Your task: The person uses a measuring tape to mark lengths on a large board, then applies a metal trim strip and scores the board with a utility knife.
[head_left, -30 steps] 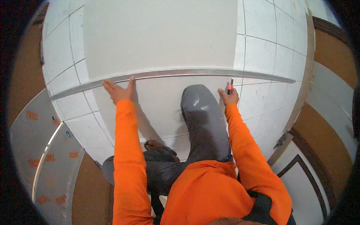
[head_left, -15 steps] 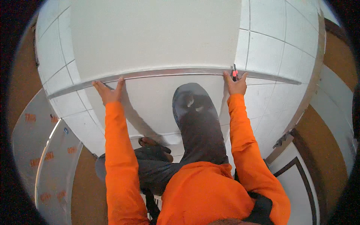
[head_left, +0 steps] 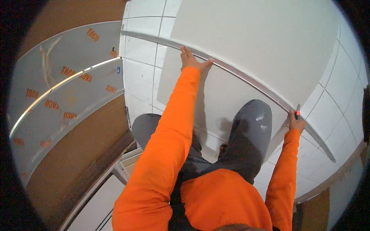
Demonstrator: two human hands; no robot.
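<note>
A long metal straightedge (head_left: 246, 79) lies across a large beige board (head_left: 269, 38). Both of its ends reach past the board over white tiles. My left hand (head_left: 190, 59) rests against its near edge, toward the left, with thumb and fingers spread apart and nothing held. Farther right, my right hand (head_left: 296, 123) touches the straightedge near the board's right side. Between its thumb and fingers is a slim red and black utility knife (head_left: 297, 113), pointing away from me. My bent knee (head_left: 254, 115) is close to the straightedge, above the board.
White tiles (head_left: 140, 48) surround the board. At left are grey sheets (head_left: 84, 46) with orange print, and a pale shiny strip (head_left: 58, 86) runs along them. Brown surfaces (head_left: 81, 134) border these sheets. A white panel-like object (head_left: 96, 204) is at the lower left.
My view has swung toward the left, so the straightedge now slants down to the right and more grey sheets show. Both hands remain at the straightedge, the knife still in the right.
</note>
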